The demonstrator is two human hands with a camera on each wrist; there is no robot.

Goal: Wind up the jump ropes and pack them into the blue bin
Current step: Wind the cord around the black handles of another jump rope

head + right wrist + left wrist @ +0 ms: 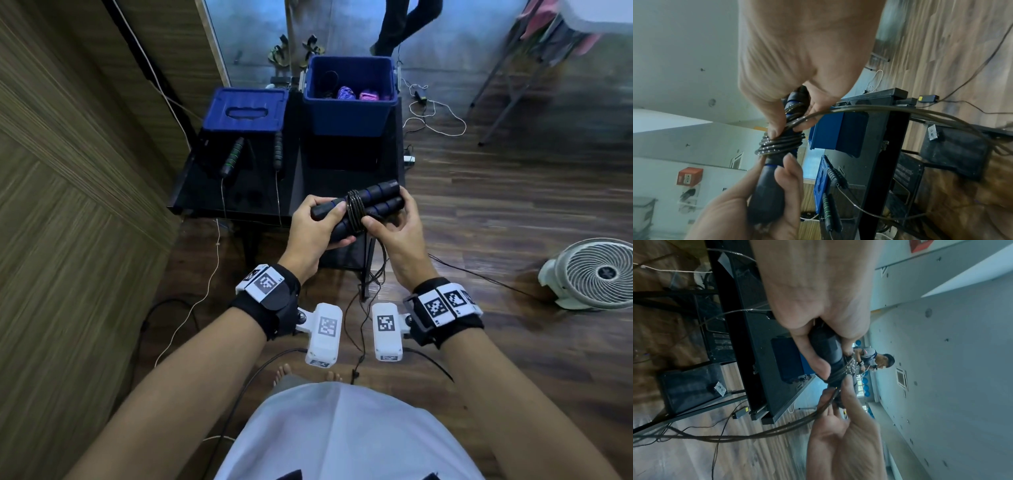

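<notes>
The two black handles with blue rings [363,209] of a jump rope are held side by side above the near edge of the black table [329,178], with several turns of dark cord [356,212] wound round their middle. One end of the paired handles is gripped by the left hand [315,233], its fingers curled under them and its thumb laid on top. The other end is supported by the right hand [394,233], whose thumb and forefinger pinch the cord just beside the coil; in the right wrist view the cord [859,108] is seen passing between those fingertips and running away in a loose arc. The slack is seen hanging below the hands toward the wooden floor [496,205].

On the far side of the table from the hands, the blue bin [349,113] is stood open; a dark coiled rope and purple and pink bundles are seen inside it. To the left of the bin, a blue lid [245,109] is laid flat. Nearer than the lid, a second jump rope with green-banded handles [233,156] is laid on the table, its thin cords trailing over the near edge.

Bare black tabletop is left between the bin and the hands. A white fan [592,274] is stood on the floor well to the right of the table.
</notes>
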